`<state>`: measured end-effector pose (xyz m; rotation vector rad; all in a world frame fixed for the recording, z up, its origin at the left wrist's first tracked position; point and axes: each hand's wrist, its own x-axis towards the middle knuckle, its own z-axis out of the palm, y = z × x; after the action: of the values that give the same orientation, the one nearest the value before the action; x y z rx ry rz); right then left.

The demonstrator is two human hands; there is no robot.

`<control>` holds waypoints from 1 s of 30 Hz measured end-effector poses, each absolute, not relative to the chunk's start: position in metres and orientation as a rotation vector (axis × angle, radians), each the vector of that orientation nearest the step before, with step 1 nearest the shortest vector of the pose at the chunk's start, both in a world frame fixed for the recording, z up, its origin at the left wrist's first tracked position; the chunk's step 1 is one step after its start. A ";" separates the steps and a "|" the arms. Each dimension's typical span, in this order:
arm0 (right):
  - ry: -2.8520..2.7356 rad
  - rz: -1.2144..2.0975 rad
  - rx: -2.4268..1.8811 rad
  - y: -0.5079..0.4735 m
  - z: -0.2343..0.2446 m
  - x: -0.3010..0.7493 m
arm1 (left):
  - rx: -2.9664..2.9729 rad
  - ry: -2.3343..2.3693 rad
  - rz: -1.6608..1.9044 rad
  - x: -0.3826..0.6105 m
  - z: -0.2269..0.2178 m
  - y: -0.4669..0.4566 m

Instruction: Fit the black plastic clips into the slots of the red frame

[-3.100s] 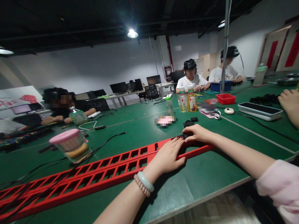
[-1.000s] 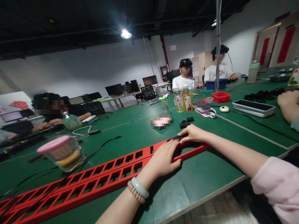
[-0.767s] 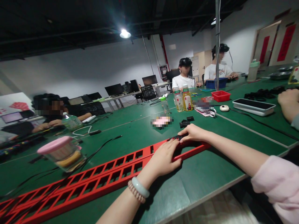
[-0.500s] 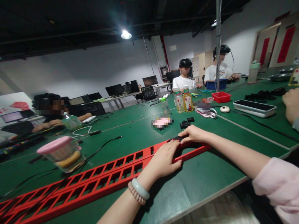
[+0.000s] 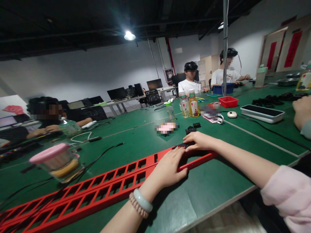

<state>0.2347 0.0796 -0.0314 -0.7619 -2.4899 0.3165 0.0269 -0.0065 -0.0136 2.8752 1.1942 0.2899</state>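
A long red slotted frame (image 5: 119, 173) lies slantwise on the table. My left hand (image 5: 167, 165) rests over its right part, fingers stretched forward and thumb spread toward me. Those fingertips touch a small black piece (image 5: 185, 145) seated at the frame's far edge. From the other side my right hand (image 5: 198, 141) reaches in, its fingers bent and closed on the same black piece; the fingers partly hide it. Just beyond are several loose black pieces (image 5: 191, 129).
A pink-lidded container (image 5: 54, 161) and black cables (image 5: 104, 153) lie left. Ahead stand two drink bottles (image 5: 193, 105), a red tray (image 5: 228, 101) and a blue bin (image 5: 223, 88). A white-rimmed case (image 5: 262, 114) sits right. Co-workers sit across the table; another person's hand (image 5: 302, 111) is at right.
The view has shifted slightly, so most things appear a little further left. My right fingers have shifted slightly around the black piece; both hands stay at the red frame.
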 end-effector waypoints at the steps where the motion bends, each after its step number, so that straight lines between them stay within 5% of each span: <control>1: -2.474 0.288 -0.743 0.081 -0.031 0.235 | 2.874 1.195 0.286 0.027 -0.014 -0.006; 12: -1.948 0.400 -1.047 0.140 -0.061 0.262 | 2.876 1.177 0.315 0.027 -0.014 -0.009; 18: -2.112 0.092 -1.130 0.172 -0.083 0.272 | 2.876 1.155 0.355 0.026 -0.016 -0.009; 30: -2.418 -0.005 -1.238 0.177 -0.084 0.267 | 2.887 1.178 0.365 0.028 -0.016 -0.009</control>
<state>0.2670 0.1770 -0.0836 -1.2376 -2.4183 -0.0049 0.0278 -0.0094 -0.0157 2.8870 1.1780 0.3654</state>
